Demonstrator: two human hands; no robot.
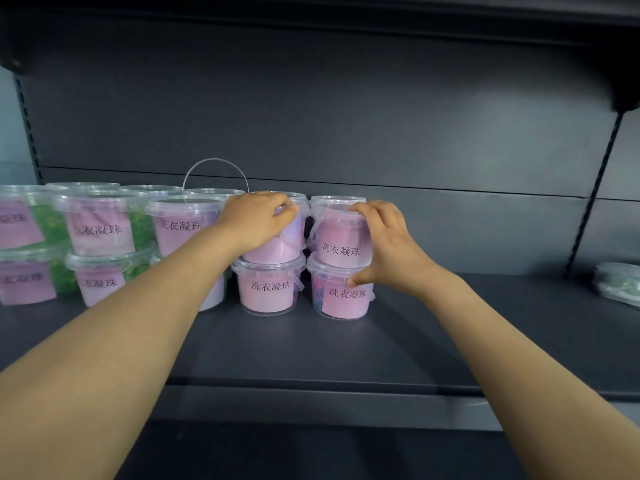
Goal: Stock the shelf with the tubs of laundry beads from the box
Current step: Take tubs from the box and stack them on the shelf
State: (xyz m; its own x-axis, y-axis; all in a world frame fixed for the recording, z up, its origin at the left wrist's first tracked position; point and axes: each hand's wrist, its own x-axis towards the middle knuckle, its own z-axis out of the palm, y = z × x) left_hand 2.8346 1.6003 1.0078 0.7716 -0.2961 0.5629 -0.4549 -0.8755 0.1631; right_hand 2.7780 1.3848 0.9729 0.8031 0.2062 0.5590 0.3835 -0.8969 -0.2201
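Clear tubs with pink labels stand in two-high stacks on the dark shelf point(346, 351). My left hand point(254, 220) grips an upper tub point(287, 242) that rests on a lower tub point(268, 287). My right hand point(388, 245) wraps the side of another upper tub point(341, 237), thumb near its base, which sits on the rightmost lower tub point(341, 296). To the left are more stacks, some holding green beads point(104, 225). One tub behind has its thin handle point(215, 162) standing upright. No box shows in this view.
The shelf's dark back panel point(346, 116) rises behind the tubs. At the far right edge lies a flat clear packet with greenish contents point(618, 282). An upper shelf point(346, 15) overhangs. A slotted upright point(588, 199) runs at the right.
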